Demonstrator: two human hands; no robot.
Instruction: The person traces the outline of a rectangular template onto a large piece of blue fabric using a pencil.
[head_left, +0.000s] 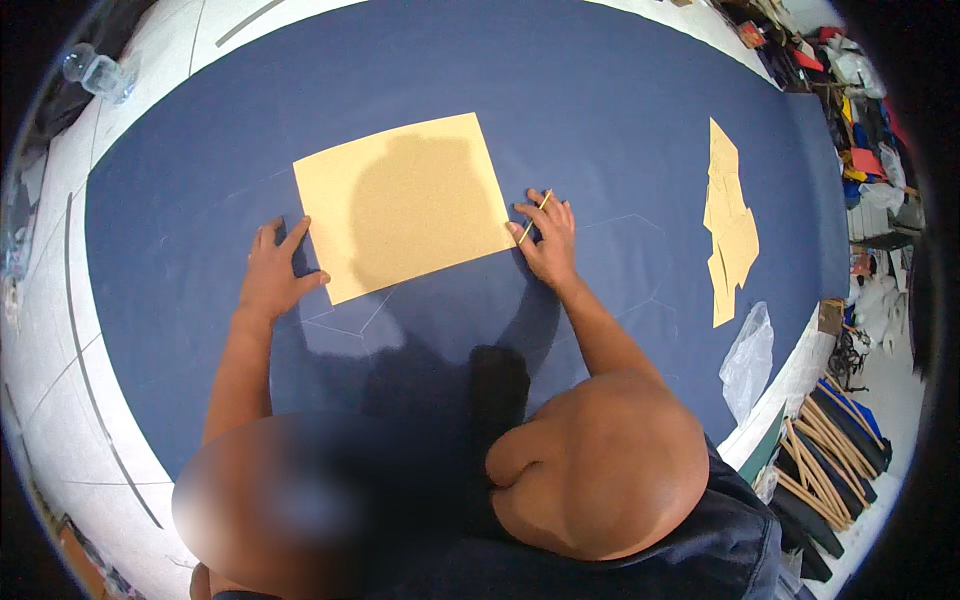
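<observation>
A tan rectangular sheet of card (430,205) lies slightly tilted on a dark blue fabric (480,60). At its left edge rests my left hand (270,272), thumb and fingers spread, their tips touching the card. My right hand (548,240) is by the card's right edge, thumb close to the lower right corner. Between its fingers is a thin yellow pencil-like stick (533,221). Pale drawn lines (362,335) form angular outlines on the fabric on both sides of the card. Shadows fall across the card and the fabric.
Tan cut card pieces (733,225) lie overlapped at the right. Near them is a crumpled clear plastic bag (748,362). Wooden sticks (822,455) and mixed clutter (870,150) line the right side. A clear plastic bottle (100,74) lies at the far left on pale floor.
</observation>
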